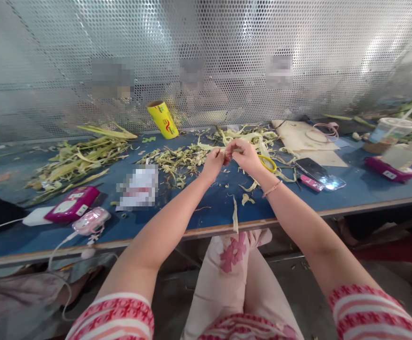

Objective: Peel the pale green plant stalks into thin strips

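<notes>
My left hand (213, 165) and my right hand (243, 154) meet over the blue table. Both have their fingers pinched together at the tips. What lies between them is too small and covered to make out. Around and behind them lie pale green plant strips (250, 138). A heap of short, curled plant bits (179, 161) is left of my left hand. Beside my right wrist, partly hidden by it, is a yellow ring (270, 163). A long pale strip (235, 215) hangs at the table's front edge.
A yellow tube (163, 120) leans at the perforated metal screen (206, 47). Long leaf strips (81, 163) are piled left. Nearby are a magenta pack (73, 204) and a pink case with a cable (91, 221). Right are a phone (312, 169), cardboard (298, 137) and a drink cup (388, 134).
</notes>
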`<state>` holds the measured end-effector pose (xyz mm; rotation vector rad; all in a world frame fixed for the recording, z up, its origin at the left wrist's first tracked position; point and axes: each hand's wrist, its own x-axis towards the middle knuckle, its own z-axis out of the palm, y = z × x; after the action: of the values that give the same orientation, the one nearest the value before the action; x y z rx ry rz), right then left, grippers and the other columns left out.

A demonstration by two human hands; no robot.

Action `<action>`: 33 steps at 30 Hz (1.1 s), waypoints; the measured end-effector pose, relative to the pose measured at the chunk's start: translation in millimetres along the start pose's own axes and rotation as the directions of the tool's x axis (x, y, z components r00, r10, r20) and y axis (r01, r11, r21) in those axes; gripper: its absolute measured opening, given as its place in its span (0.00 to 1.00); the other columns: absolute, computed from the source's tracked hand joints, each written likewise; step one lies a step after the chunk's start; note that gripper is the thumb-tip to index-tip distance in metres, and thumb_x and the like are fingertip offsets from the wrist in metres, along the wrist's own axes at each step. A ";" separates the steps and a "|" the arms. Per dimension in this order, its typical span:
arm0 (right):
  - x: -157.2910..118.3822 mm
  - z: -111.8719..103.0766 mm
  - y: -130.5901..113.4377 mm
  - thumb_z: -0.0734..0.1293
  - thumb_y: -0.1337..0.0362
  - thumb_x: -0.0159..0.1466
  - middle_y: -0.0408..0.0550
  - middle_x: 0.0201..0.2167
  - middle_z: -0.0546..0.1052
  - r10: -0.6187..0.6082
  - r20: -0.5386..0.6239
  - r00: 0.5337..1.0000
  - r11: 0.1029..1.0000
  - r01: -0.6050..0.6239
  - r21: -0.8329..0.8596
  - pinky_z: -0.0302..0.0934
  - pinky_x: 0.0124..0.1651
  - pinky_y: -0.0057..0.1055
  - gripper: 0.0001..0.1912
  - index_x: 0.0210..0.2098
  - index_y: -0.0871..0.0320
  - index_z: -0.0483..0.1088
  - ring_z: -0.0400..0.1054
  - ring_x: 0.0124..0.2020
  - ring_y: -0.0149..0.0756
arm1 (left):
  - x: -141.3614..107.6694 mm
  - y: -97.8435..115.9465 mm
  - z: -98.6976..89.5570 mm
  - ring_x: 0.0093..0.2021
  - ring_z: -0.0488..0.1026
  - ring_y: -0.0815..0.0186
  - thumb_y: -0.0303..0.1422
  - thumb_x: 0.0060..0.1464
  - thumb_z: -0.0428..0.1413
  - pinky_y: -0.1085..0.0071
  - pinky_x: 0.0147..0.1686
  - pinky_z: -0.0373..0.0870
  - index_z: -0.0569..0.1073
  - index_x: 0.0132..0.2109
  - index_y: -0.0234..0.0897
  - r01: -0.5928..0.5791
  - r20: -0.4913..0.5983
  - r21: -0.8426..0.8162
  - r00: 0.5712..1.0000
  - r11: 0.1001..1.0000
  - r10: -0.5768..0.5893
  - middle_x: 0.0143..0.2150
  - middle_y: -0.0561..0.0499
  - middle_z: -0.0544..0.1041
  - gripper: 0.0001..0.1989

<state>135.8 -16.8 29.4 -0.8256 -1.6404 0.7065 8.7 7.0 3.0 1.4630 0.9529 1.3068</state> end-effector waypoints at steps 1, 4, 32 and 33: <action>0.0 -0.8 1.0 0.59 0.75 0.49 0.42 0.25 0.72 0.002 0.046 0.999 1.000 -0.001 -0.014 0.64 0.38 0.32 0.12 0.28 0.57 0.68 0.67 0.28 0.31 | 1.6 -1.5 -0.3 0.22 0.67 0.72 0.27 0.56 0.50 0.74 0.28 0.66 0.69 0.30 0.35 0.023 -0.011 -0.053 1.000 0.998 -0.024 0.22 0.55 0.70 0.07; -0.2 -3.4 5.0 0.58 0.74 0.49 0.44 0.26 0.73 -0.046 0.134 0.990 0.990 0.063 -0.124 0.65 0.38 0.35 0.13 0.31 0.57 0.69 0.68 0.28 0.34 | 2.9 -0.4 -1.6 0.22 0.67 0.73 0.25 0.53 0.50 0.75 0.29 0.67 0.70 0.31 0.35 0.091 -0.029 -0.209 0.995 0.974 -0.099 0.22 0.56 0.70 0.05; 3.3 -1.9 23.6 0.61 0.61 0.65 0.49 0.32 0.72 -0.371 0.158 0.915 0.844 0.403 -0.354 0.61 0.42 0.34 0.10 0.32 0.57 0.70 0.65 0.36 0.35 | -5.7 17.2 -5.1 0.23 0.70 0.74 0.22 0.50 0.50 0.76 0.30 0.70 0.66 0.34 0.38 0.019 -0.046 -0.313 0.998 0.949 -0.035 0.23 0.59 0.70 0.06; 3.2 -1.3 22.3 0.61 0.61 0.65 0.48 0.30 0.72 -0.306 0.102 0.946 0.887 0.323 -0.330 0.61 0.40 0.34 0.10 0.31 0.57 0.69 0.65 0.34 0.34 | -5.4 16.3 -4.8 0.26 0.72 0.73 0.22 0.50 0.50 0.73 0.33 0.72 0.66 0.34 0.37 0.003 -0.034 -0.285 0.999 0.959 -0.013 0.24 0.58 0.71 0.06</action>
<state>140.1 -1.2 13.6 -0.7616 -1.9168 0.2120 2.8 -2.0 17.3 1.2165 0.7555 1.4041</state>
